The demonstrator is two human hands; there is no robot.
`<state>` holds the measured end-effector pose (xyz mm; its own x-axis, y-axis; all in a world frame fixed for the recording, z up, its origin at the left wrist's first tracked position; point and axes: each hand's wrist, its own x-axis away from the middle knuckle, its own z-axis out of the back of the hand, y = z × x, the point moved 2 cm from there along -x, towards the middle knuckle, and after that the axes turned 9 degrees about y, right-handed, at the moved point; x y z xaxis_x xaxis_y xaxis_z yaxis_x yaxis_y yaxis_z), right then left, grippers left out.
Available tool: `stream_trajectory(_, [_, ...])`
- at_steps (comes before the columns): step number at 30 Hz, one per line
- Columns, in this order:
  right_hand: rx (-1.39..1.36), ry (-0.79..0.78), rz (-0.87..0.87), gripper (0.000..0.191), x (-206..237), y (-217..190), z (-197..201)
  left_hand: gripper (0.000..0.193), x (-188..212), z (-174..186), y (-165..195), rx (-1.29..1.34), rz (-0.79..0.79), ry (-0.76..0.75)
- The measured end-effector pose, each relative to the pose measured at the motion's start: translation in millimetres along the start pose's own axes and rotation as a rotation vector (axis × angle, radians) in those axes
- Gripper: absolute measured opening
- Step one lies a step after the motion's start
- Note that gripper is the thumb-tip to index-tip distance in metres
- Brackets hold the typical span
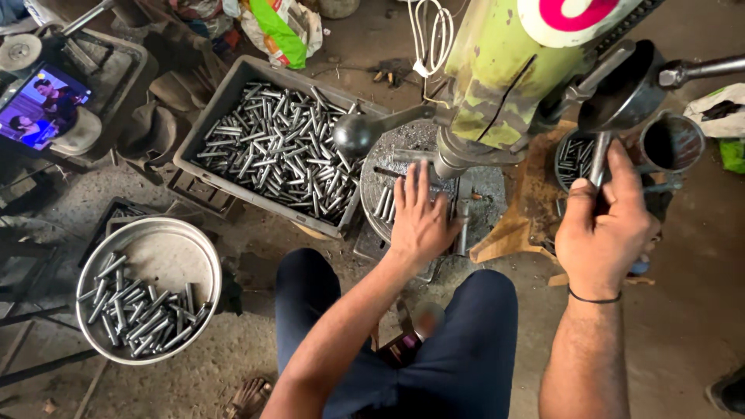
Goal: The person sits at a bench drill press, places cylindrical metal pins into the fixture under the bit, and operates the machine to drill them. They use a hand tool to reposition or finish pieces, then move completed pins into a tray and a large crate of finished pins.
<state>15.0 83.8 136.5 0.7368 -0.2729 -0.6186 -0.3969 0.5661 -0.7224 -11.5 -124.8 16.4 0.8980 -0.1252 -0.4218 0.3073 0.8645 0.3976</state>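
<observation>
The left hand (419, 221) is lying flat, fingers spread, on the round drill table (388, 167), pressing down a short metal rod hidden under the palm, beside a few loose rods (382, 203). The right hand (601, 225) is gripping the drill's feed lever (599, 159), fingers wrapped tight around it. The rods are looking stiff, smooth and slippery, small yet dense; pinching one at mid-length would likely suit. More are filling the grey crate (272, 143) far left and the round pan (147, 299) near left.
</observation>
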Motion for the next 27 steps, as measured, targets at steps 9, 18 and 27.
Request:
stream_trajectory(9, [-0.018, 0.016, -0.006, 0.043, 0.5, 0.0, -2.4, 0.042, 10.0, 14.8, -31.7, 0.087, 0.028, 0.117])
stream_trajectory(18, [0.026, 0.027, 0.049, 0.044, -3.3, -3.6, -2.9, 0.058, -3.9, 0.1, -9.3, 0.071, -0.041, 0.044])
stream_trajectory(27, [0.139, 0.054, -0.033, 0.043, 2.5, 14.2, 0.7, 0.05, 19.6, -6.5, -11.5, 0.158, -0.017, 0.19])
